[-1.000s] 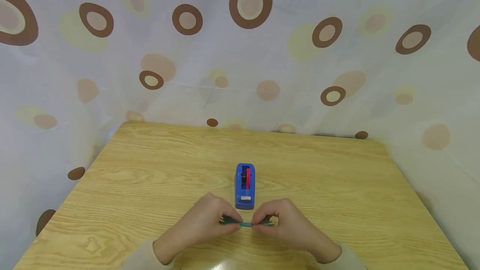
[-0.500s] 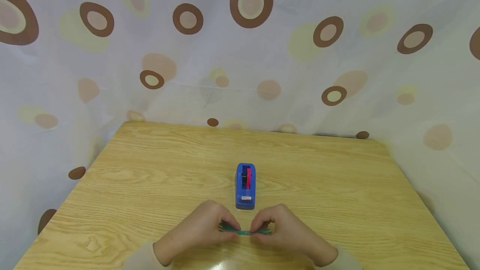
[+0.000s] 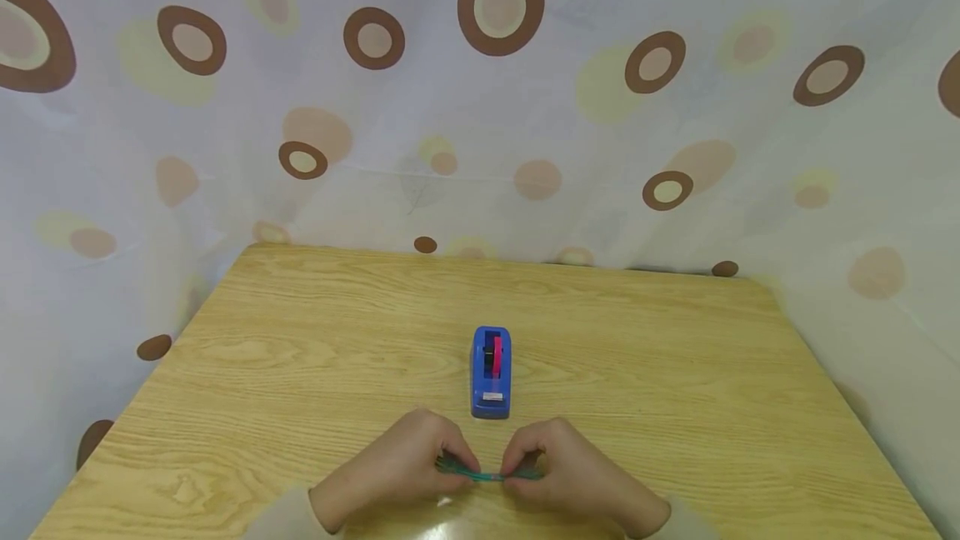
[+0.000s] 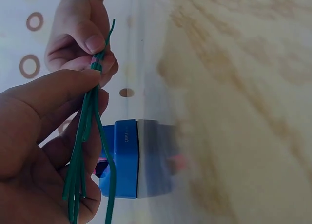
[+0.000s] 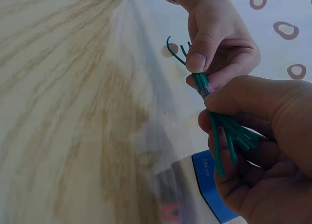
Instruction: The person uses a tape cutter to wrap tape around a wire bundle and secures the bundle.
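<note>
Between my two hands runs a bundle of thin green wire-like strands [image 3: 491,477], held level above the table close to me. My left hand [image 3: 408,458] pinches one side between thumb and fingers; my right hand [image 3: 573,473] pinches the other side the same way. Around the middle of the bundle, in the right wrist view, a clear, pinkish band [image 5: 207,90] shows between the thumbs. Loose green ends [image 4: 75,182] fan out past the left fingers. Beyond the hands stands a blue tape dispenser [image 3: 491,382] with a pink roll [image 3: 497,355] in it.
The wooden table [image 3: 637,357] spreads to both sides and behind the dispenser. A pale curtain [image 3: 450,90] with brown rings and spots hangs along its back and sides.
Both hands and the green bundle have come a little nearer to me, down in the head view. Both grips stay on the bundle, and the tape dispenser has not moved.
</note>
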`<state>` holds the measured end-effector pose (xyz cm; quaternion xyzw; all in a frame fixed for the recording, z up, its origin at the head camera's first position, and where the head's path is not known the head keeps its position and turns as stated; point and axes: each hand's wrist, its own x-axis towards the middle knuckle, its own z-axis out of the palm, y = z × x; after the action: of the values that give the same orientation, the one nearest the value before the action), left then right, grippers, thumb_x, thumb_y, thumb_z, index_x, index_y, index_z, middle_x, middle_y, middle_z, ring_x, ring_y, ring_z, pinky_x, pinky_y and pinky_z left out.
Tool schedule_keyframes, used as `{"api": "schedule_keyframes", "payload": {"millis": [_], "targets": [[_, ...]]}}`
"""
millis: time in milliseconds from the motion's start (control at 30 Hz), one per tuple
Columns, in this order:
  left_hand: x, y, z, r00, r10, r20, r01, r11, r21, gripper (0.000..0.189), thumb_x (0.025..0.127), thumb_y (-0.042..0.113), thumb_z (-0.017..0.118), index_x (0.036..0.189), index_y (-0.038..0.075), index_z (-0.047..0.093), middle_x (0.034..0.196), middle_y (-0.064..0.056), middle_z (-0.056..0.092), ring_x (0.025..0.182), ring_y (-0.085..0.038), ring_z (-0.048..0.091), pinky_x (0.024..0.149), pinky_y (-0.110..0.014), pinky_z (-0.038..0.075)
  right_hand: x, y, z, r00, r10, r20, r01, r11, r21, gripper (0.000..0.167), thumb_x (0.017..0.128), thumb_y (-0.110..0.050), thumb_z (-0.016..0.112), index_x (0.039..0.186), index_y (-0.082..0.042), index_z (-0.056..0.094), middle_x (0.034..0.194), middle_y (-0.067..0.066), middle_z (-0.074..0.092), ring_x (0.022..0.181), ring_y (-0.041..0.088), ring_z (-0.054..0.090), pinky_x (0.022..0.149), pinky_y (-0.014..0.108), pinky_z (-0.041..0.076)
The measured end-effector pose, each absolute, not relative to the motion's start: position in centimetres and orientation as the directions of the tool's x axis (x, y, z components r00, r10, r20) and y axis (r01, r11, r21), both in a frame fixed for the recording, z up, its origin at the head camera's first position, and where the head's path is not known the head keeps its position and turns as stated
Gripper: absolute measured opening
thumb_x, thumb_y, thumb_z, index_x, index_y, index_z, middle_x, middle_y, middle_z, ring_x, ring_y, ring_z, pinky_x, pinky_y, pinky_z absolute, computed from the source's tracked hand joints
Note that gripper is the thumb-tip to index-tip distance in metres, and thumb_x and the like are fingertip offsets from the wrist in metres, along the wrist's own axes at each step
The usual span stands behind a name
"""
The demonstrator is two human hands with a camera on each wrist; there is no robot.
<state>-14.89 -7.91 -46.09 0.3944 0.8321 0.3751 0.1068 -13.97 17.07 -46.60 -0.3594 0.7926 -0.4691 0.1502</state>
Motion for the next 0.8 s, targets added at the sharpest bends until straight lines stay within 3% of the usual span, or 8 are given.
{"api": "schedule_keyframes", "payload": {"millis": [267,800], "targets": [[-14.7,-7.7,-46.5,-0.663,0.745,0.077,0.56,0.424,0.712,0.013,0.077,0.008,0.083,0.085,0.018,0.08,0.078,0.022,0.066,0.072,0.006,0.058,0.065,-0.014,0.048,-13.4,17.0,-46.9,-0.719,-0.694,0.031,-0.369,0.344,-0.864,0.006,0.087,-0.012,0.075,0.088,-0.018,0.073,0.087,-0.012,0.07,0.082,0.006,0.062,0.076,0.027,0.053],[-15.1,-7.6,-47.0,-0.618,0.785,0.038,0.57,0.414,0.71,0.012,0.078,0.007,0.083,0.087,0.014,0.079,0.08,0.019,0.067,0.072,0.01,0.059,0.066,-0.012,0.049,-13.5,16.9,-48.0,-0.725,-0.688,0.006,-0.387,0.4,-0.831,0.008,0.087,-0.012,0.076,0.088,-0.02,0.075,0.085,-0.017,0.069,0.078,0.001,0.061,0.071,0.024,0.054]]}}
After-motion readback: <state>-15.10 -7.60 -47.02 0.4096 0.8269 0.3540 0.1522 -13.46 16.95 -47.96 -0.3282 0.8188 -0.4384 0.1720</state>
